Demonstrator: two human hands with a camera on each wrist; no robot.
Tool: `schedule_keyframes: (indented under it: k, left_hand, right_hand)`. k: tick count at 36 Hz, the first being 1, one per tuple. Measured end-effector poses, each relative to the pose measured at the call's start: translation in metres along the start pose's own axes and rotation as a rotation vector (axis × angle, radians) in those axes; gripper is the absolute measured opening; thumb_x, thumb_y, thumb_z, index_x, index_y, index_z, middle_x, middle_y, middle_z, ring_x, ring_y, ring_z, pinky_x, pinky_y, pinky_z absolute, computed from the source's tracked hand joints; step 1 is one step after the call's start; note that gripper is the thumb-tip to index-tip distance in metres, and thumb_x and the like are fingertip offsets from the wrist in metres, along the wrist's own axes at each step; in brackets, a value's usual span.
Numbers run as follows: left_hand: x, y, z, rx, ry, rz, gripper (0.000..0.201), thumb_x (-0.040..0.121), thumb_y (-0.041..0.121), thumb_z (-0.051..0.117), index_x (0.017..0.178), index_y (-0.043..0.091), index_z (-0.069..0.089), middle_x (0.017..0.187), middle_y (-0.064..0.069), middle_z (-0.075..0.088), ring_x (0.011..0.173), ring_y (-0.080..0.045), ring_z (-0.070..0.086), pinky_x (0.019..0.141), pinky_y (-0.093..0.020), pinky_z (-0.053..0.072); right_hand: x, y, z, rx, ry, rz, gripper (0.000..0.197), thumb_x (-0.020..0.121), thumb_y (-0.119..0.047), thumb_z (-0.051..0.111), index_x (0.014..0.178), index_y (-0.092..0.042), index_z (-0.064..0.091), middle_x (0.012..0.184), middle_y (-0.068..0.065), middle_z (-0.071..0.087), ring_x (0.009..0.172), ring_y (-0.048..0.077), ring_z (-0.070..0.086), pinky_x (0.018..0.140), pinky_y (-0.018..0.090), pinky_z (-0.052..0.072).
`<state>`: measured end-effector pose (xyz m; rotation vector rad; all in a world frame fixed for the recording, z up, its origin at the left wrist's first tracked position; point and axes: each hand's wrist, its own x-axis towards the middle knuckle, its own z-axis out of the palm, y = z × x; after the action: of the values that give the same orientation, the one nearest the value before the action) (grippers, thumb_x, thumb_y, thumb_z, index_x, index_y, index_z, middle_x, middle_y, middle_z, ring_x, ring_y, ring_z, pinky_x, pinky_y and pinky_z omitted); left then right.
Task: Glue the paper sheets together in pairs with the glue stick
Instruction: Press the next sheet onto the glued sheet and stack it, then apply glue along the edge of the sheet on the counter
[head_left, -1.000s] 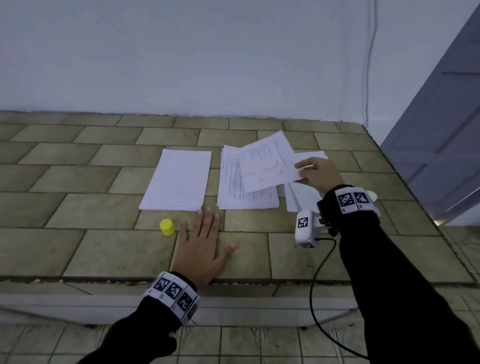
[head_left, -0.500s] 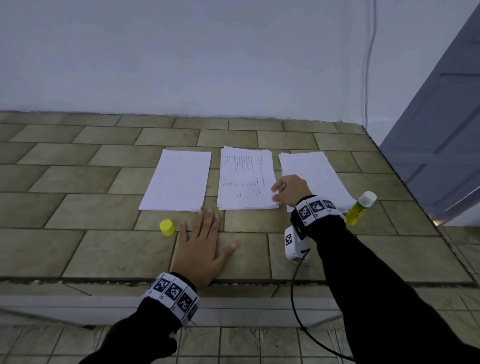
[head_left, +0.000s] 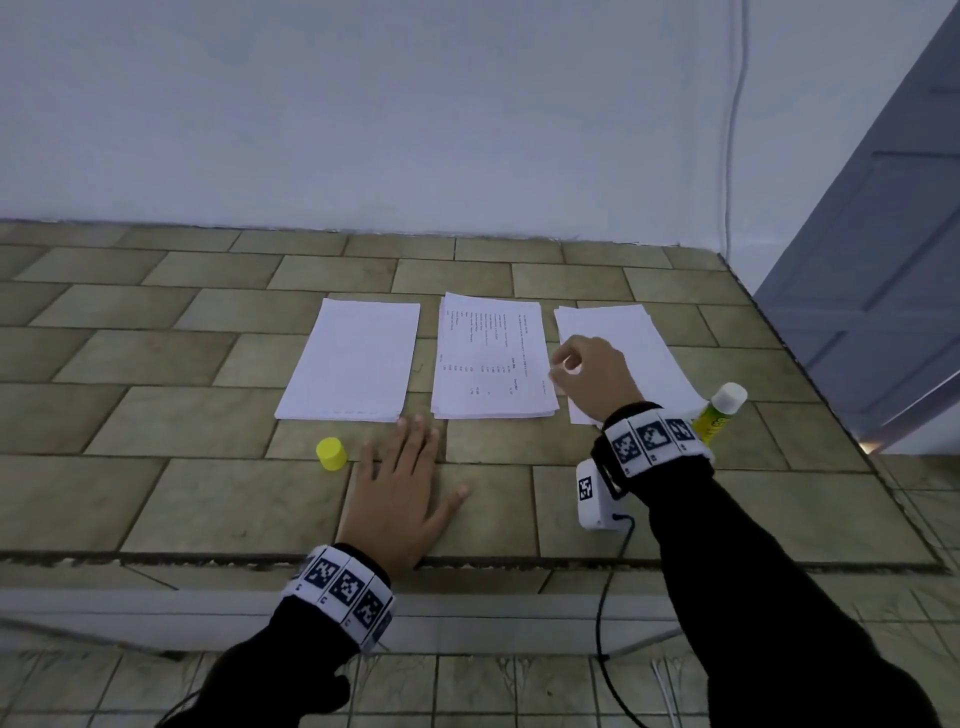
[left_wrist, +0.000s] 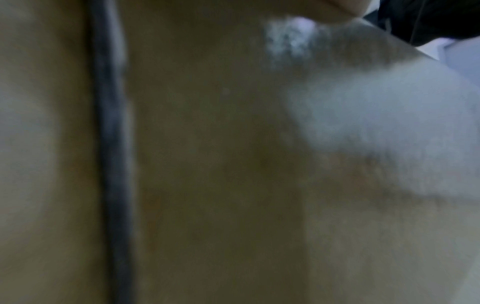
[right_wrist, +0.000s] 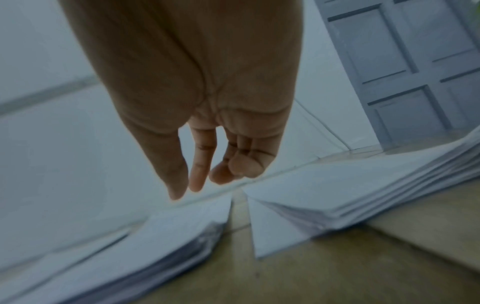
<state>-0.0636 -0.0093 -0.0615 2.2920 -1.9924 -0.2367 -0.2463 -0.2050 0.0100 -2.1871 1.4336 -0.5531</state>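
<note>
Three paper stacks lie side by side on the tiled counter: a blank left stack (head_left: 353, 358), a printed middle stack (head_left: 488, 358) and a blank right stack (head_left: 639, 338). My right hand (head_left: 587, 374) hovers over the gap between the middle and right stacks, fingers loosely hanging, holding nothing. The right wrist view shows the same hand (right_wrist: 207, 164) above the middle stack (right_wrist: 130, 236) and right stack (right_wrist: 337, 195). My left hand (head_left: 400, 499) lies flat on the counter below the stacks. The uncapped glue stick (head_left: 719, 413) lies right of my right wrist. Its yellow cap (head_left: 331, 453) stands left of my left hand.
The counter's front edge (head_left: 467, 564) runs under my left wrist. A grey door (head_left: 883, 260) stands at the right and a cable (head_left: 732, 130) runs down the wall. The left wrist view is a blurred close-up of tile.
My right hand laid the printed sheet on the middle stack, let go of it, and moved right toward the right stack. The left hand has stayed put.
</note>
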Motion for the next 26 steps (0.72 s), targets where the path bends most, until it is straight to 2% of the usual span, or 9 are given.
schedule_keyframes:
  k: [4, 7, 9, 12, 15, 18, 20, 22, 26]
  left_hand:
    - [-0.001, 0.007, -0.020, 0.043, 0.049, 0.055, 0.081, 0.098, 0.064, 0.009, 0.138, 0.008, 0.052, 0.147, -0.011, 0.047, 0.138, -0.029, 0.042, 0.105, -0.058, 0.039]
    - [0.003, 0.011, -0.044, 0.012, 0.074, 0.046, 0.082, 0.093, 0.065, 0.008, 0.142, 0.013, 0.048, 0.149, -0.006, 0.045, 0.142, -0.024, 0.036, 0.115, -0.054, 0.027]
    - [0.007, 0.011, -0.062, 0.014, 0.075, 0.012, 0.076, 0.091, 0.063, 0.010, 0.145, 0.020, 0.041, 0.153, 0.001, 0.039, 0.146, -0.018, 0.025, 0.119, -0.046, 0.017]
    - [0.019, -0.001, -0.084, 0.000, 0.137, -0.065, 0.056, 0.101, 0.052, 0.031, 0.145, 0.020, 0.040, 0.155, 0.000, 0.036, 0.147, -0.019, 0.024, 0.119, -0.044, 0.019]
    - [0.039, -0.022, -0.091, 0.017, 0.088, -0.215, 0.060, 0.100, 0.052, 0.037, 0.149, 0.018, 0.034, 0.157, -0.003, 0.031, 0.146, -0.021, 0.024, 0.118, -0.045, 0.020]
    - [0.062, -0.042, -0.088, 0.081, -0.013, -0.342, 0.062, 0.098, 0.055, 0.040, 0.145, 0.014, 0.038, 0.151, -0.007, 0.039, 0.139, -0.026, 0.034, 0.112, -0.047, 0.029]
    - [0.074, -0.052, -0.085, 0.112, -0.061, -0.396, 0.066, 0.095, 0.060, 0.043, 0.142, 0.013, 0.041, 0.146, -0.008, 0.044, 0.133, -0.028, 0.040, 0.108, -0.047, 0.034]
    - [0.083, -0.060, -0.080, 0.136, -0.093, -0.425, 0.070, 0.092, 0.064, 0.046, 0.141, 0.014, 0.042, 0.143, -0.008, 0.046, 0.130, -0.028, 0.043, 0.106, -0.046, 0.036]
    - [0.092, -0.067, -0.073, 0.146, -0.147, -0.446, 0.068, 0.089, 0.065, 0.052, 0.138, 0.019, 0.045, 0.137, -0.007, 0.052, 0.123, -0.029, 0.051, 0.102, -0.043, 0.038]
  right_hand:
    - [-0.020, 0.001, -0.026, 0.085, 0.286, -0.180, 0.010, 0.088, -0.010, 0.062, 0.097, -0.014, 0.064, 0.098, 0.002, 0.058, 0.070, 0.007, 0.051, 0.069, 0.017, 0.040]
    - [-0.034, 0.009, -0.046, 0.067, 0.484, -0.265, 0.014, 0.084, -0.010, 0.066, 0.098, -0.014, 0.064, 0.102, 0.004, 0.058, 0.082, 0.011, 0.053, 0.073, 0.016, 0.040]
    - [-0.040, 0.020, -0.056, 0.012, 0.601, -0.253, 0.022, 0.081, -0.018, 0.069, 0.102, -0.012, 0.063, 0.105, 0.007, 0.059, 0.095, 0.018, 0.052, 0.082, 0.027, 0.042]
    - [-0.049, 0.036, -0.067, 0.000, 0.689, -0.116, 0.046, 0.075, -0.024, 0.075, 0.115, -0.009, 0.056, 0.116, 0.012, 0.055, 0.111, 0.028, 0.048, 0.095, 0.041, 0.042]
    - [-0.056, 0.053, -0.072, 0.065, 0.662, 0.107, 0.068, 0.073, -0.025, 0.078, 0.130, -0.007, 0.046, 0.131, 0.014, 0.048, 0.122, 0.031, 0.043, 0.102, 0.046, 0.038]
    - [-0.060, 0.066, -0.074, 0.271, 0.544, 0.290, 0.075, 0.077, -0.025, 0.078, 0.136, -0.005, 0.037, 0.135, 0.011, 0.047, 0.124, 0.028, 0.045, 0.100, 0.041, 0.040]
    - [-0.064, 0.076, -0.071, 0.359, 0.468, 0.388, 0.074, 0.079, -0.026, 0.078, 0.135, 0.000, 0.038, 0.128, 0.013, 0.052, 0.118, 0.030, 0.051, 0.089, 0.035, 0.041]
    - [-0.067, 0.086, -0.066, 0.307, 0.393, 0.439, 0.065, 0.080, -0.029, 0.078, 0.126, 0.004, 0.046, 0.117, 0.018, 0.057, 0.110, 0.033, 0.055, 0.077, 0.032, 0.037]
    - [-0.070, 0.101, -0.056, 0.196, 0.298, 0.429, 0.044, 0.080, -0.027, 0.078, 0.104, 0.005, 0.059, 0.095, 0.019, 0.060, 0.091, 0.033, 0.058, 0.069, 0.033, 0.037]
